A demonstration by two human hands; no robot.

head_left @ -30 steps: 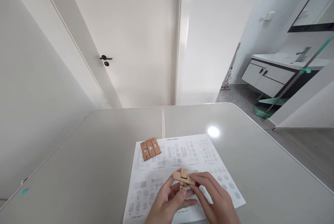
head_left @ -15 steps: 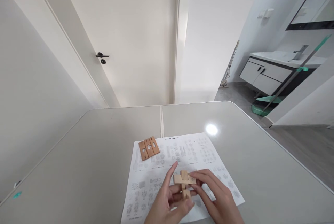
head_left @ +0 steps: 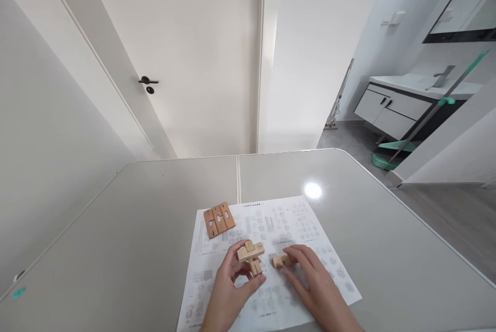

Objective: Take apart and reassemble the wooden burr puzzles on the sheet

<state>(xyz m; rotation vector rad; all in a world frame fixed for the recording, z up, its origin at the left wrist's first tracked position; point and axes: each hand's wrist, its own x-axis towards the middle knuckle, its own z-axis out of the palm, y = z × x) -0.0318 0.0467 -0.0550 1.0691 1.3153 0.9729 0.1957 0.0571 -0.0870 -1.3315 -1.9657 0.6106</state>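
My left hand [head_left: 235,285] is closed around a pale wooden block assembly [head_left: 251,254], made of a few interlocked notched pieces. It is held above a printed paper sheet [head_left: 271,296]. To its right, my right hand [head_left: 310,272] pinches a small notched wooden block [head_left: 279,261] between thumb and fingers, low over the sheet. A gap separates the block from the assembly. Three darker flat wooden pieces with cut-out slots [head_left: 219,220] lie side by side at the sheet's upper left corner, apart from both hands.
The sheet lies on a grey table [head_left: 135,244] with a seam and rounded corners. A white door [head_left: 205,53] stands beyond the far edge. At right are a sink cabinet [head_left: 395,107], a green dustpan [head_left: 387,160] and a mop [head_left: 339,97].
The hands have moved apart. The left hand shifted left with the assembly, while the right hand now holds a separate small block off to the right.
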